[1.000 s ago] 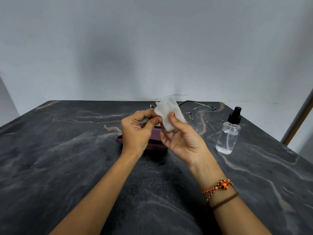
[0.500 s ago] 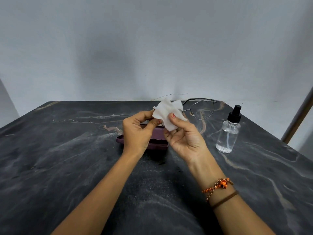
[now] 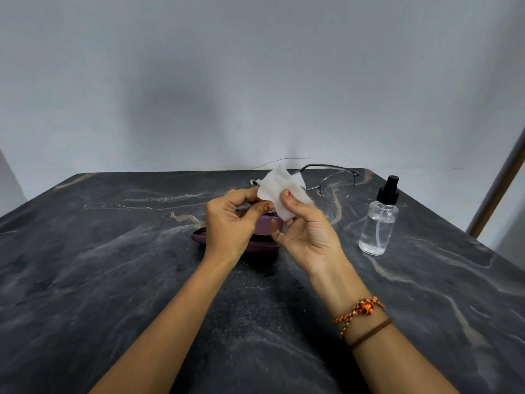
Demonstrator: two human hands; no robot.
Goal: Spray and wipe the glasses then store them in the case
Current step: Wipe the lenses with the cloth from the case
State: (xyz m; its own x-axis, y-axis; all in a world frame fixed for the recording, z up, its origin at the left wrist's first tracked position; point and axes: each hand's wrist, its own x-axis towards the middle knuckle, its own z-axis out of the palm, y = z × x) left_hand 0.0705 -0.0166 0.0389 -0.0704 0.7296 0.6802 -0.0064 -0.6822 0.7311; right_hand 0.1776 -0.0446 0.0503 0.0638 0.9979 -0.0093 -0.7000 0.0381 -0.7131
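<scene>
Thin metal-framed glasses [image 3: 338, 184] are held up above the dark marble table [image 3: 113, 280]. My left hand [image 3: 230, 226] pinches the left side of the frame. My right hand [image 3: 306, 231] presses a white wipe [image 3: 281, 186] over the left lens, thumb on top; that lens is hidden by the wipe. The right lens sticks out to the right, uncovered. A maroon glasses case [image 3: 255, 243] lies on the table directly below and behind my hands, mostly hidden by them.
A clear spray bottle with a black nozzle [image 3: 377, 223] stands on the table to the right of my hands. A grey wall rises behind the table's far edge. A slanted pole [image 3: 500, 180] stands at the far right.
The glasses have tilted, the free lens rising and turning flatter. My right thumb and the wipe have shifted slightly over the covered lens. Bottle and case stay put.
</scene>
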